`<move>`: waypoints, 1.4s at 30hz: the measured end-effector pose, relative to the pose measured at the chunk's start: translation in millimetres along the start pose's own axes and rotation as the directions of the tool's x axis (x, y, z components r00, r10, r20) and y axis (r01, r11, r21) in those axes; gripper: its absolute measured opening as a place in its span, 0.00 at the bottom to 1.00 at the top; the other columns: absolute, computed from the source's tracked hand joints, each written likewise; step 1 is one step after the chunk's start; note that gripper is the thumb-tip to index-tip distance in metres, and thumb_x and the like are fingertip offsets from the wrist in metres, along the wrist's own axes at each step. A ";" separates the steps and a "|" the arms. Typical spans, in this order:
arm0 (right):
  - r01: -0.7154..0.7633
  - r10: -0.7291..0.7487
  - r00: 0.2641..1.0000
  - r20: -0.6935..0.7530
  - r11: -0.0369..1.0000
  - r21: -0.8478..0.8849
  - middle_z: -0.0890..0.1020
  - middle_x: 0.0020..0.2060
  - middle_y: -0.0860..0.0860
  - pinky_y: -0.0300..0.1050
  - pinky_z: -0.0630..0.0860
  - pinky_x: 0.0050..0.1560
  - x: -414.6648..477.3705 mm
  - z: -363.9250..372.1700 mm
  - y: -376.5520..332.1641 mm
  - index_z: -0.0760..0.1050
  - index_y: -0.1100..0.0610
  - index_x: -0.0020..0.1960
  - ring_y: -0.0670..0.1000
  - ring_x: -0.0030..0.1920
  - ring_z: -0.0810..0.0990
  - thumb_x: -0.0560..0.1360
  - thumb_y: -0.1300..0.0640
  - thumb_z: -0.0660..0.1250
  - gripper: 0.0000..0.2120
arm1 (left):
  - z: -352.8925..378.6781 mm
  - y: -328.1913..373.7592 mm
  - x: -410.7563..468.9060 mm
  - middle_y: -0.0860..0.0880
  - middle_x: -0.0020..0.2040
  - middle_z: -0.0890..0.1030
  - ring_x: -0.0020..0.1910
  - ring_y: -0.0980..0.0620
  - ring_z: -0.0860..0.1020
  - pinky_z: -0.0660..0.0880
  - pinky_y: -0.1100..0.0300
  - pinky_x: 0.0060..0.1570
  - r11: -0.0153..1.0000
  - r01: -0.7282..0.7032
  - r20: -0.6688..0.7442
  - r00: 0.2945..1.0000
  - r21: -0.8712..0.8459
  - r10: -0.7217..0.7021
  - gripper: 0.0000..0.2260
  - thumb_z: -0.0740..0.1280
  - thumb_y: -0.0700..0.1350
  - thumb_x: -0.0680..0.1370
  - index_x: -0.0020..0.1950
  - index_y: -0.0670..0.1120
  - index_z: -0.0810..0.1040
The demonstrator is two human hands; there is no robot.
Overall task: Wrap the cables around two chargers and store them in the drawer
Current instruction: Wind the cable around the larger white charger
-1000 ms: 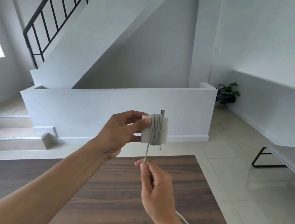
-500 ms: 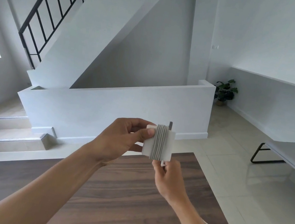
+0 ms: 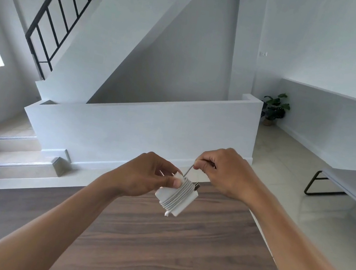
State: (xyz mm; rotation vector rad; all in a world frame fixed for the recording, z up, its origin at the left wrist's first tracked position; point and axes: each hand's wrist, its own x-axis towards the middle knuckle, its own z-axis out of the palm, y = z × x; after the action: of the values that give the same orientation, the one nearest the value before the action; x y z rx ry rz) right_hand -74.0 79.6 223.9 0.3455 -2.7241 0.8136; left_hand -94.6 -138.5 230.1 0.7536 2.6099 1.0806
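A white square charger point(image 3: 184, 200) is held tilted in the air above the dark wooden table point(image 3: 176, 252). My left hand point(image 3: 146, 178) grips its left edge, thumb on the wound turns. A grey-white cable point(image 3: 177, 193) is wrapped several times around the charger's middle. A short stretch of it rises to my right hand point(image 3: 225, 171), which pinches it just above and to the right of the charger. The plug prongs show at the charger's right side. No second charger and no drawer are in view.
Beyond the table's far edge runs a white half wall point(image 3: 150, 127) beside a stairwell with a black railing point(image 3: 58, 11). A grey bench with black legs point(image 3: 352, 187) stands on the tiled floor at right, a potted plant point(image 3: 274, 108) in the far corner.
My right hand has risen from below the charger to above its right side, carrying the cable over it. The loose cable that trailed to the lower right has gone from view. The charger now tilts.
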 end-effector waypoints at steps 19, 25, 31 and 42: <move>-0.056 0.037 0.961 -0.274 0.997 -0.058 0.77 0.31 0.46 0.45 0.67 0.32 -52.7 38.6 -37.3 0.73 0.51 0.42 0.51 0.33 0.75 0.81 0.50 0.54 0.13 | 5.1 5.1 25.5 0.51 0.43 0.84 0.44 0.49 0.82 0.82 0.47 0.46 0.996 0.087 -0.271 0.958 -0.024 -0.090 0.12 0.72 0.57 0.71 0.45 0.50 0.84; -0.034 0.032 0.891 -0.453 0.999 0.003 0.75 0.27 0.43 0.40 0.70 0.25 -72.9 69.6 -48.7 0.78 0.48 0.46 0.47 0.26 0.73 0.79 0.52 0.58 0.10 | -1.8 21.8 32.3 0.40 0.48 0.83 0.39 0.47 0.83 0.83 0.55 0.38 0.879 0.168 -0.193 0.941 -0.447 -0.279 0.13 0.70 0.46 0.78 0.54 0.35 0.80; 0.008 0.064 0.892 -0.447 0.988 0.156 0.68 0.26 0.38 0.40 0.72 0.27 -73.5 87.8 -42.5 0.79 0.46 0.49 0.45 0.26 0.68 0.80 0.51 0.58 0.11 | -7.6 30.9 32.9 0.43 0.46 0.84 0.39 0.45 0.84 0.84 0.50 0.43 0.686 0.166 -0.068 0.951 -0.708 -0.300 0.13 0.68 0.44 0.78 0.56 0.35 0.80; 0.121 0.013 0.835 -0.551 0.971 0.206 0.69 0.26 0.38 0.35 0.68 0.26 -75.9 86.4 -35.1 0.79 0.49 0.48 0.42 0.26 0.68 0.80 0.54 0.61 0.09 | -7.8 46.2 27.9 0.45 0.44 0.84 0.40 0.46 0.83 0.84 0.52 0.45 0.717 -0.009 -0.185 0.968 -0.697 -0.167 0.09 0.68 0.42 0.76 0.52 0.38 0.81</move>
State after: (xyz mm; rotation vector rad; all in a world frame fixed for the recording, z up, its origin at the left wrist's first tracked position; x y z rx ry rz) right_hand -9.2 13.6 146.9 0.1923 -2.0778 1.0346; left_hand -103.8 -100.5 268.1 0.3337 2.0674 2.0457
